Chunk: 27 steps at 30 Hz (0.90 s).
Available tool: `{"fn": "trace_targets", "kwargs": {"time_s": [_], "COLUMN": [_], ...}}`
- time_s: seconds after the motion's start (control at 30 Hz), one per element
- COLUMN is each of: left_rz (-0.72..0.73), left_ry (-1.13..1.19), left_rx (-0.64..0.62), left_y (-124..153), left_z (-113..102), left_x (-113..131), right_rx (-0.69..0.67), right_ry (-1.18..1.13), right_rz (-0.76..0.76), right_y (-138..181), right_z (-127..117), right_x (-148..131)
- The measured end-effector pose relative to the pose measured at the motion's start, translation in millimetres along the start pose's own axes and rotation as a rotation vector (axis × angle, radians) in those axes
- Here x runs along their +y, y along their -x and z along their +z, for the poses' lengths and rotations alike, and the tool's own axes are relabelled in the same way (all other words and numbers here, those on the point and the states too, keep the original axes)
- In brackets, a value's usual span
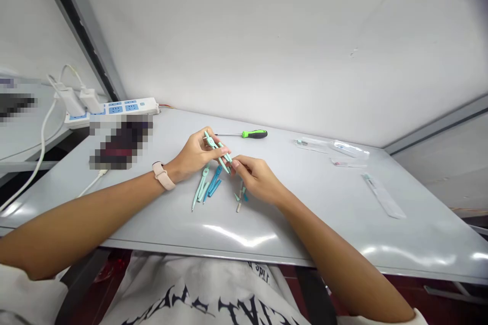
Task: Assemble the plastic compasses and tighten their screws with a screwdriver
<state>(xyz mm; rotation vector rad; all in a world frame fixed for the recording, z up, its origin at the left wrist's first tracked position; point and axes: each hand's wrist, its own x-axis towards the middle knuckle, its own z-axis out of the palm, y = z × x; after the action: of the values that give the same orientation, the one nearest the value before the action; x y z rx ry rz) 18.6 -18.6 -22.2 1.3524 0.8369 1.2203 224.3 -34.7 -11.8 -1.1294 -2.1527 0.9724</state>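
A mint-green drawing compass is gripped between the thumb and fingers of my left hand, its legs slanting down to the right. My right hand pinches at the lower end of that compass; what exactly lies between its fingertips is hidden. Below, on the table, rest a second mint-green compass and a blue compass, side by side. Under my right hand lie several small pieces, whitish and teal, partly covered by the hand.
Behind the hands is a screwdriver with a green and black handle. Clear plastic packets lie at the right. A white power strip with plugged-in chargers stands at the back left, near a pixelated dark object and a white cable.
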Motion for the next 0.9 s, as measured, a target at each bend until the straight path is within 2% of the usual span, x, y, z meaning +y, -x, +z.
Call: {"fn": "trace_targets", "kwargs": {"time_s": [0.13,0.33,0.5,0.73,0.9], "left_rz": [-0.004,-0.007,-0.007,-0.004,-0.010], "left_ry": [0.016,0.004,0.009,0.000,0.009], "left_rx": [0.004,0.002,0.006,0.008,-0.005], "left_y": [-0.4,0.1,0.1,-0.4,0.0], "left_z": [0.2,-0.9,0.2,-1.1,-0.6], "left_x": [-0.2,-0.5,0.7,0.8,0.2], "right_rx": [0.065,0.031,0.069,-0.004,0.080], "right_ry": [-0.059,0.019,-0.027,0.026,0.002], "right_rz": [0.068,-0.012,0.062,-0.029,0.038], "right_y": [-0.7,-0.5,-0.4,0.3,-0.2], "right_z": [0.7,-1.0,0.5,-0.2,0.6], "right_x": [1.8,-0.3,1.5,0.5,0.4]}}
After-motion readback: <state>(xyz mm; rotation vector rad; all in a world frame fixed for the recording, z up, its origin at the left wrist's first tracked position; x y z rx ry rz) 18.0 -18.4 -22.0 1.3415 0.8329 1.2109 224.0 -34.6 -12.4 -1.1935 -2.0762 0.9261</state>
